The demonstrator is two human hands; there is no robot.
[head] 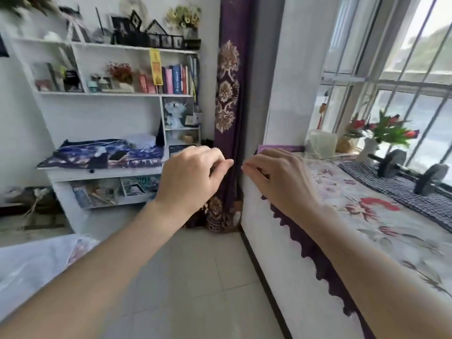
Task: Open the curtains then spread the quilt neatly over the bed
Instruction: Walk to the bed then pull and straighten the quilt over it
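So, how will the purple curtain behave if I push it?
The curtain hangs in deep folds, so it is probably floppy and will bunch up. Its thick-looking patterned fabric reaches the floor, so it likely feels fairly heavy.

Home bedroom: bed corner [29,265], bookshelf w/ books [176,79], window seat [367,216] w/ flowers [389,130]

Tiled floor [195,277]: curtain [220,216] foot bunched on it in the corner. Window ledge [281,241] at right, covered w/ floral cloth [354,211]. Checked mat [415,199] runs along the window side, 1 dumbbell [429,178] on it. Vase [370,148] w/ tulips and clear tub [320,143] at far end. Table [97,174] at left carries blue cloth [102,152]; shelf [110,94] above holds books [176,79].
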